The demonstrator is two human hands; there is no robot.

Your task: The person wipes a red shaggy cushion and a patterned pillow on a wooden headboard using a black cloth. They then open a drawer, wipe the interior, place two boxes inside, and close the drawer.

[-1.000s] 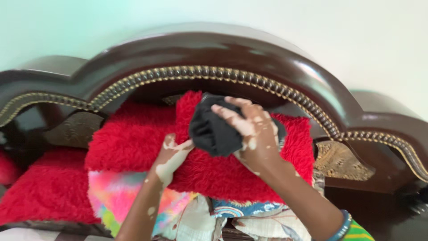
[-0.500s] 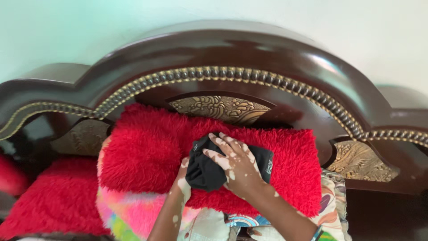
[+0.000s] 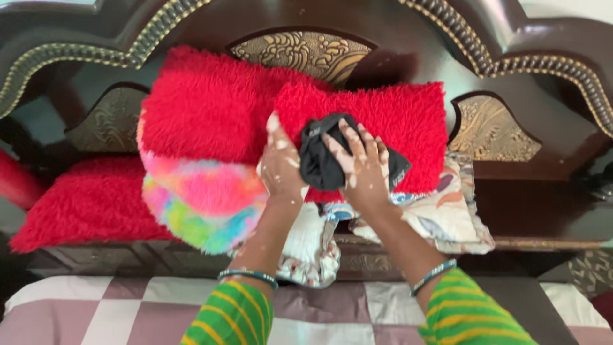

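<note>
Right hand lies spread, fingers curled over a crumpled black cloth garment, pressing it against the shaggy red pillow behind. Left hand is loosely cupped at the garment's left edge, apparently steadying it. Left of the hands: rainbow fluffy cushion. Beyond: dark carved wooden headboard.

Two hands press a cloth onto stacked pillows. The headboard stands behind; the bedsheet lies in front.
</note>
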